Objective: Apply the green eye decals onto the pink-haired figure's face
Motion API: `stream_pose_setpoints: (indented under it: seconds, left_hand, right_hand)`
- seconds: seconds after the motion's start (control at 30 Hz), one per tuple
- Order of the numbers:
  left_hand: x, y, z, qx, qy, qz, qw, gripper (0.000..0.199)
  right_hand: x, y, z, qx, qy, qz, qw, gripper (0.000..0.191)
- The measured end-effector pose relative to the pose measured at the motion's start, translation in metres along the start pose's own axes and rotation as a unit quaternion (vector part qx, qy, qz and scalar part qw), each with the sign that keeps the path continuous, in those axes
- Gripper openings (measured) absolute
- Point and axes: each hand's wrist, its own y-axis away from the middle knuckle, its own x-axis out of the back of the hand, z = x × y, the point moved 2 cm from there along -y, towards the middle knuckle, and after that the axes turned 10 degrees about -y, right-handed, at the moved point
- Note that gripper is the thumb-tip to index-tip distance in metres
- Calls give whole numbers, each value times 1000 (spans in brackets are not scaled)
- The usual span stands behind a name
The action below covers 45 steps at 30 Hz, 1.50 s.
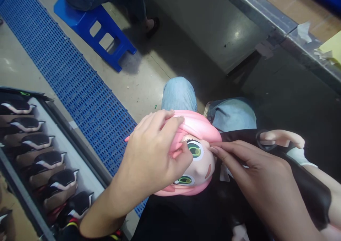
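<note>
A large doll figure [201, 166] with pink hair, green eyes and a black dress lies across my lap, its face turned up toward me. My left hand [154, 148] is wrapped over the pink head, fingers on the hair and thumb beside one eye. At the cheek edge, close to a pink hair lock, my right hand [258, 173] is closed with thumb and forefinger pinched together. Whatever lies between those fingertips is too small to make out. The doll's bent arm [283, 137] shows beyond my right hand.
At the left stands a crate [69, 163] with several black-and-white figure parts in rows. A blue slatted mat [66, 67] runs along the floor. Another person sits on a blue stool [98, 31] ahead. A metal-edged bench [279, 24] borders the right.
</note>
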Motion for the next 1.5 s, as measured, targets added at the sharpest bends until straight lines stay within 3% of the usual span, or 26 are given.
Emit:
stream_pose_setpoints:
  seconds: [0.2, 0.4, 0.67, 0.97, 1.23, 1.5]
  left_hand:
    - [1, 0, 1, 2, 8, -5, 1000, 35]
    - [1, 1, 0, 8, 6, -5, 1000, 36]
    - [0, 0, 2, 10, 13, -4, 1000, 37]
    - [1, 3, 1, 11, 19, -5, 1000, 39]
    - [-1, 2, 0, 12, 22, 0, 1000, 40]
    - [-1, 0, 0, 2, 16, 7, 1000, 39]
  right_hand:
    - [4, 4, 8, -8, -3, -32, 999, 17]
    - [0, -2, 2, 19, 16, -13, 1000, 33]
    - [-1, -1, 0, 43, 42, 5, 998, 38]
    - [-4, 24, 11, 37, -9, 9, 999, 14]
    - [-2, 41, 24, 136, 11, -50, 989, 33]
    - [0, 42, 26, 161, 12, -68, 985, 41]
